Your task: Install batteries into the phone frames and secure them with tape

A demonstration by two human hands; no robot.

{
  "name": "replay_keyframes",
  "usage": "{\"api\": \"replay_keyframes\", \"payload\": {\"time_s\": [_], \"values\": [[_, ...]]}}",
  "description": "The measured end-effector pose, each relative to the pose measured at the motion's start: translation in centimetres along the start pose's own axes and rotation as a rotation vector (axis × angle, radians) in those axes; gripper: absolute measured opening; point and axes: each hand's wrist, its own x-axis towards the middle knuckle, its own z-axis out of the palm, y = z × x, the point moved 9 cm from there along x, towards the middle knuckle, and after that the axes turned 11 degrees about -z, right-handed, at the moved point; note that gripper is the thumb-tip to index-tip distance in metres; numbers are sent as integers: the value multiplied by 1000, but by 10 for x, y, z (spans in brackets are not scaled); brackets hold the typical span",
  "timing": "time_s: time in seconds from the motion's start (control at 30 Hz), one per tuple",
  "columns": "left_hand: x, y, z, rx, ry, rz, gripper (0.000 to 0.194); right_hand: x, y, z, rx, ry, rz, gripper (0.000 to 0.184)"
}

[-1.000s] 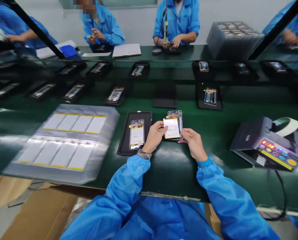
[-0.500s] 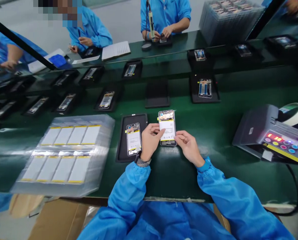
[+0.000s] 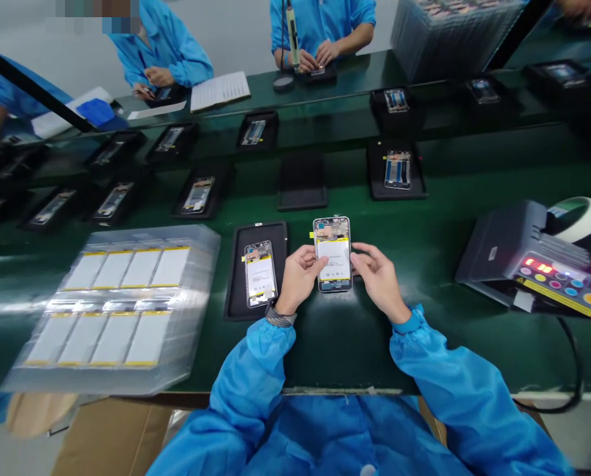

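Left hand (image 3: 300, 271) grips the phone chassis (image 3: 332, 230) by its 9 o'clock edge, thumb over the face; right hand (image 3: 379, 274) has fingertips at the 3 o'clock edge — can't tell if that's a real pinch or just steadying. Chassis is front and centre between the hands, over the green surface (image 3: 340, 357); can't tell if it's fully down. White cell (image 3: 338, 256) sits in the chassis, yellow bands toward 12 and 6. Main risk, my read: uneven thumb load on the cell's 9 o'clock side cocks it or dents the pouch. Second: yellow tab (image 3: 312, 235) sticks out at the chassis's 10 o'clock corner, just above the left fingers — a careless regrip could fold or peel it. If the right hand is only steadying, the chassis could pivot about the left grip. Elbow room's OK at 3 o'clock, tape dispenser (image 3: 494, 241) well apart, but at 9 o'clock the black tray (image 3: 233, 301) with a second chassis (image 3: 260, 272) is close to the left wrist — a backswing could clip it.
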Motion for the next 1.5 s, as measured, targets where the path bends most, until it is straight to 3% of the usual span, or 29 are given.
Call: {"api": "replay_keyframes", "payload": {"time_s": [0.1,0.2,0.33,0.47,0.83,1.3,1.5], "values": [[-7,-5,19,11,-55,-6,43,4,-5,-7,-14,59,-61,49],[-12,-9,28,-5,-4,-5,44,-1,-11,-5,-52,53,-105,40],[-15,-9,23,10,155,11,43,-11,-21,6,-111,21,-158,33],[-17,-7,20,26,225,35,41,-16,-23,12,-155,8,-181,30],[-22,-12,24,136,251,75,38,-17,-16,2,-228,77,-141,30],[-28,-5,24,233,309,125,29,-18,-31,3,-335,88,-217,29],[-31,-3,26,242,315,115,25,-22,-27,-1,-300,163,-196,32]]}}
